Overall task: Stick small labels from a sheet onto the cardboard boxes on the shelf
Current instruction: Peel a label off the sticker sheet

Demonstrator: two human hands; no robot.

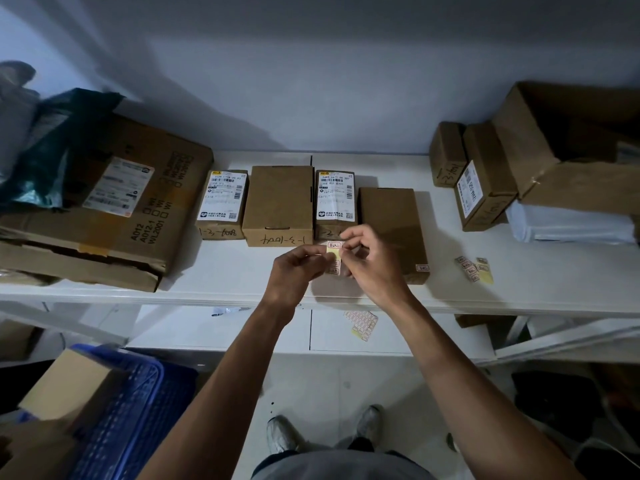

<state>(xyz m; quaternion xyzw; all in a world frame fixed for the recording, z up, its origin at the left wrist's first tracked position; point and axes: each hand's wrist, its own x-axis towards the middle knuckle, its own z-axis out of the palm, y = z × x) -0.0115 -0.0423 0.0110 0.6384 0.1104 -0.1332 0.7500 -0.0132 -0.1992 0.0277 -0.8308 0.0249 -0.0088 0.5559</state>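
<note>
Left hand [294, 268] pinches small yellow label strip [334, 252] steady so right hand's [372, 261] fingertips can peel top sticker; plain brown cardboard box [391, 226] w/ label sits just behind right hand.

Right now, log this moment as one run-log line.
phase: peeling label | left hand: holds label strip | right hand: pinches strip top | box with red label: already tagged

Bare shelf [221, 271] strip before the box row [277, 206]; loose label scraps [473, 269] at right
</note>
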